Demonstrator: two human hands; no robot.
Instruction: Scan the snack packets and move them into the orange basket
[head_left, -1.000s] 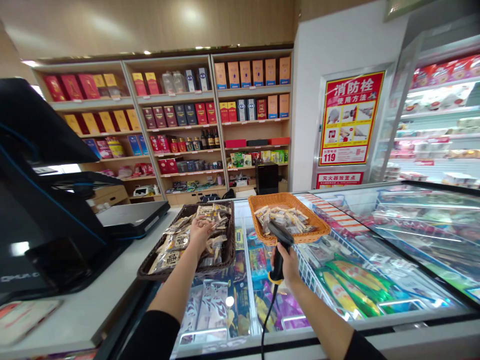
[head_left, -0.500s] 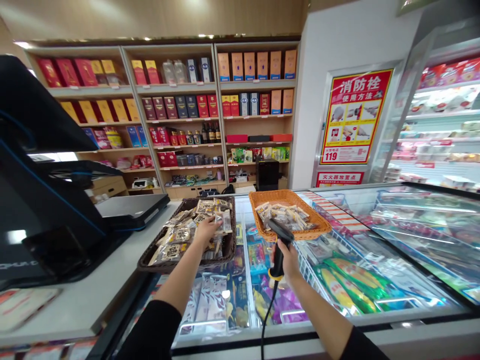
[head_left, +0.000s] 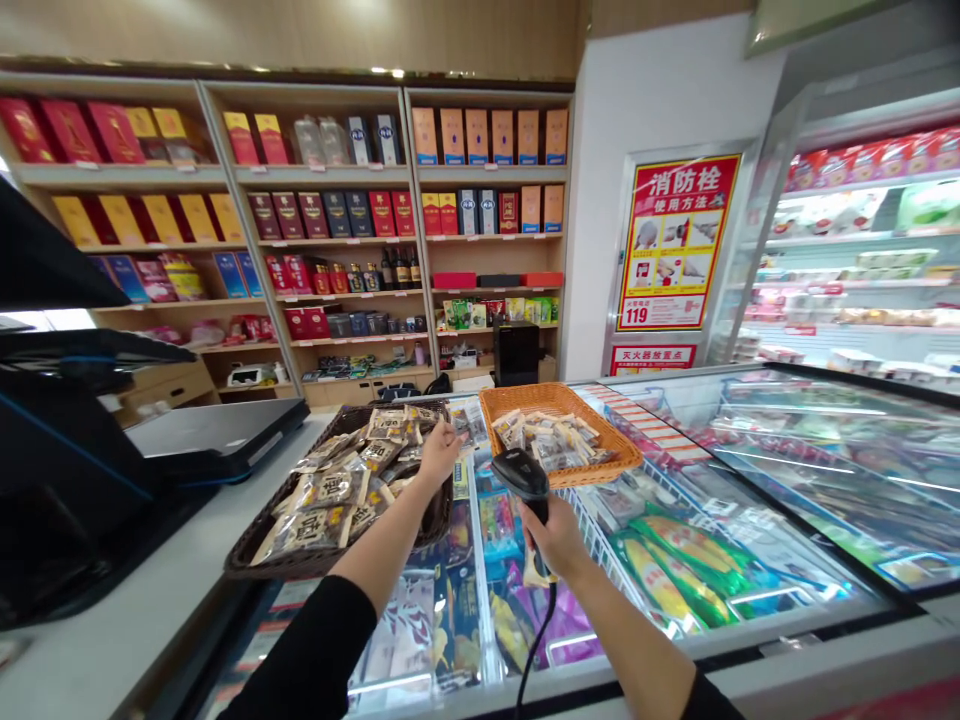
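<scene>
My left hand (head_left: 441, 453) is closed, pinching a small clear-wrapped snack packet (head_left: 469, 418) at the right rim of a dark brown wicker basket (head_left: 244, 545). Several similar packets (head_left: 330, 490) with dark lettering lie heaped in that basket. In my right hand (head_left: 559, 535) is a black handheld barcode scanner (head_left: 521, 472), its head tilted up to the left and its cable hanging down. Behind the scanner stands an orange wicker basket (head_left: 626, 465) holding more small wrapped packets (head_left: 555, 438).
Both baskets rest on the glass top of a chest freezer (head_left: 810, 520) with packaged goods inside. To the left, a counter (head_left: 180, 580) carries a black scale (head_left: 210, 430) and a dark machine (head_left: 60, 470). Shelves of boxes (head_left: 337, 215) line the back wall.
My left hand has moved from over the packets to the dark basket's right rim, bringing a packet with it. The scanner's head has shifted left and now tilts differently. The whole view has turned slightly right.
</scene>
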